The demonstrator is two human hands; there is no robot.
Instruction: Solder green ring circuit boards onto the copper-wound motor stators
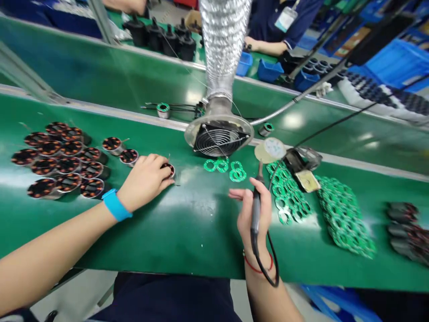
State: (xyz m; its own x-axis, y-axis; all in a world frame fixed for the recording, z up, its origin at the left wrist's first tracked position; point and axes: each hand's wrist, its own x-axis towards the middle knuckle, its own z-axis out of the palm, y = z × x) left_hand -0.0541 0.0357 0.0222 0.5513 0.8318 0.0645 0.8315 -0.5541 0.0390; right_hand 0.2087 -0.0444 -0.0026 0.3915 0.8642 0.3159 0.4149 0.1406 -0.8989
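My left hand [145, 179], with a blue band at the wrist, is closed around a small motor stator [170, 170] standing on the green bench; the fingers cover most of it. Two similar stators, a nearer one [128, 156] and another [113, 145], stand just beyond that hand. In my right hand [254, 210] is a soldering iron [256, 208], gripped between thumb and fingers, its tip pointing away from me. Loose green ring-shaped circuit boards [237, 172] lie between the hands. More rings [284, 192] are spread just right of the iron.
Several stators [67, 164] cluster at the left. A fume extractor fan [217, 141] hangs on a silver duct [225, 44] at the centre back. Beside it are a round pale container [270, 150], a soldering stand [306, 179] and piled rings [345, 217]. A co-worker's arm [268, 47] shows beyond the partition.
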